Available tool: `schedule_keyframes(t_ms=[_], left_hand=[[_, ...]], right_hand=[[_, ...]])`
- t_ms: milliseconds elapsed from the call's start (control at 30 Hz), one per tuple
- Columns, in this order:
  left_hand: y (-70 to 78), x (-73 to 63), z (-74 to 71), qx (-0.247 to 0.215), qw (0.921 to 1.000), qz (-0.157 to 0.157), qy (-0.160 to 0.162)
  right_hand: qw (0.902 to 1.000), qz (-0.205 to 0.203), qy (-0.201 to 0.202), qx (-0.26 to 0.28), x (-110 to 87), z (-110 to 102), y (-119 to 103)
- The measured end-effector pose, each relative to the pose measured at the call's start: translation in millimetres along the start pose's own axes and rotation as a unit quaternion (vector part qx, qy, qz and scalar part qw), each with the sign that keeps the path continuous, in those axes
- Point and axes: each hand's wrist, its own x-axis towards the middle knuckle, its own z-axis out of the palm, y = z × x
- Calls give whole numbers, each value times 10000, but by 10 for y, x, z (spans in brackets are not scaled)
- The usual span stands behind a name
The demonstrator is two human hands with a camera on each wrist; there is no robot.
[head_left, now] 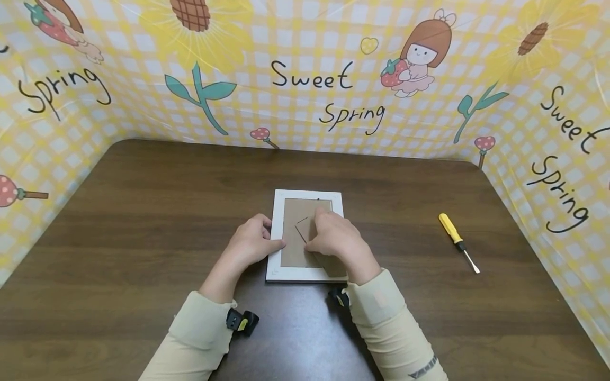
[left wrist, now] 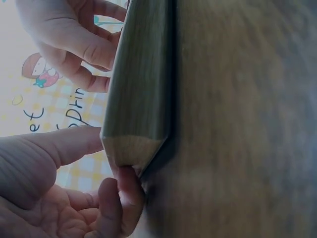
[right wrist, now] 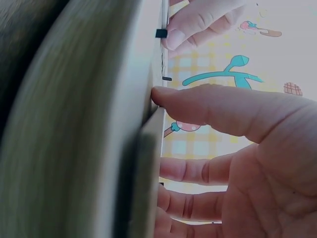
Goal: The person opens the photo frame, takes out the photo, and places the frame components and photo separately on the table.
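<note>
A white-bordered picture frame (head_left: 305,273) lies on the table with its brown backing board (head_left: 294,256) upward. My left hand (head_left: 250,241) grips the left side of it, thumb on the border and fingers at the outer edge. In the left wrist view, curled fingers (left wrist: 131,203) reach the frame's corner. My right hand (head_left: 338,235) bends over the board, thumb and fingers around the brown easel stand (head_left: 335,265), whose lower end overlaps the border. In the right wrist view the thumb (right wrist: 181,104) touches the stand's edge, while the fingertips are partly hidden. Small dark tabs (right wrist: 161,33) stick up at the frame's opening.
A screwdriver (head_left: 455,238) with a yellow handle lies on the brown wooden table (head_left: 143,211) to the right. Yellow checked cloth (head_left: 295,32) printed with flowers and words borders the back and both sides.
</note>
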Motion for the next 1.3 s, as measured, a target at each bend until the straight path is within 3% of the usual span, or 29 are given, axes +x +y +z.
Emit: schedule_keyframes(t_ms=[233,767,1033,1300], left_hand=[[-2,-3,15,163,9995,177,194],[52,-32,-19,156,9988,385,251],[61,-52,-63,-245,9988,412,45],[54,-49,-139,-942,9943,482,-163]], right_hand=[[10000,-62,6,5,-7,10,2],[9991,-281,-62,310,9,-40,64],[9978,-419,-116,491,10,-54,91],[9960,-575,-108,672,32,-71,117]])
